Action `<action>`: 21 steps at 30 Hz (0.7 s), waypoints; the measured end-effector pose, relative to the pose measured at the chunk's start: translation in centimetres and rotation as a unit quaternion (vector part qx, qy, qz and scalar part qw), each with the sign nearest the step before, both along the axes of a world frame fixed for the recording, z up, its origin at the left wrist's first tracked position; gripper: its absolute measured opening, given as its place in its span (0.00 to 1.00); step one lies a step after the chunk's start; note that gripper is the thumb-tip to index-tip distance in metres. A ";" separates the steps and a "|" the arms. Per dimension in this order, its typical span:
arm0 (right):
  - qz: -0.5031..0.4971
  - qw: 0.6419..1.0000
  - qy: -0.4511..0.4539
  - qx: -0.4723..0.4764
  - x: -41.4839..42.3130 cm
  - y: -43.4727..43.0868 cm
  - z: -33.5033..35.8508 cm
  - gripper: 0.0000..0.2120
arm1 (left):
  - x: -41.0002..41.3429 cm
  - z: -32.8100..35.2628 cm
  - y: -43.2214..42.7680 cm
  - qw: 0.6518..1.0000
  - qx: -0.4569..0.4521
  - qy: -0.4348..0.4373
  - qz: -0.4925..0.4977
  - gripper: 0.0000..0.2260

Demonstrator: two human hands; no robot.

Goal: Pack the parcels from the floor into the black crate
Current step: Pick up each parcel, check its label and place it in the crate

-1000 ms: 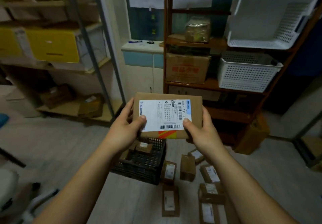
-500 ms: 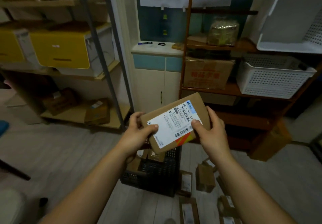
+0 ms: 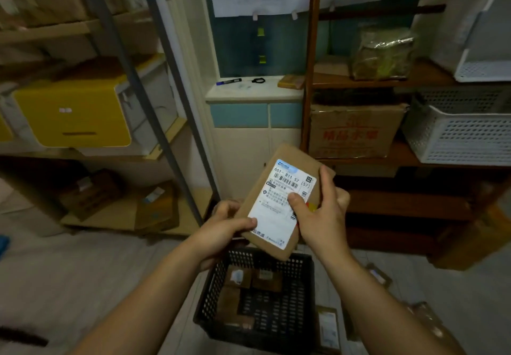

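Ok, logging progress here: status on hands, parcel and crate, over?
Left hand and right hand both grip the parcel, tilted above the black crate. Few packed parcels inside; nothing blocks it.

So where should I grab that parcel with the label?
By its long edges, a hand from each side, thumb on its front face. The parcel is flat and thin, so its edges fit a grip, as the left hand and right hand show above the crate.

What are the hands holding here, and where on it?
Both hold one labelled cardboard parcel: left hand grips its lower left edge, right hand its right edge.
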State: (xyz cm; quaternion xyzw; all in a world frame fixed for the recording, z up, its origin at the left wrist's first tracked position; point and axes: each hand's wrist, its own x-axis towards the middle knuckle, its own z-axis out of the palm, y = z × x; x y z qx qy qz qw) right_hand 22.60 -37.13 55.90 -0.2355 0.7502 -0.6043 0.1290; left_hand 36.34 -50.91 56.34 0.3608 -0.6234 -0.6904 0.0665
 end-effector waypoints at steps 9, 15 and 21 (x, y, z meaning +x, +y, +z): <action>0.078 0.981 0.042 0.176 1.6 -8.7 -4.0 0.54 | -4.3 -4.0 -11.0 0.992 0.006 -0.047 -0.119 0.19; 0.050 0.976 0.018 0.212 1.1 -11.8 -6.1 0.47 | -6.7 -7.6 -16.4 0.986 0.066 -0.032 -0.152 0.16; 0.045 0.950 -0.017 0.307 -0.6 -13.8 -13.2 0.52 | -9.6 -14.3 -17.2 0.959 0.116 -0.068 -0.249 0.28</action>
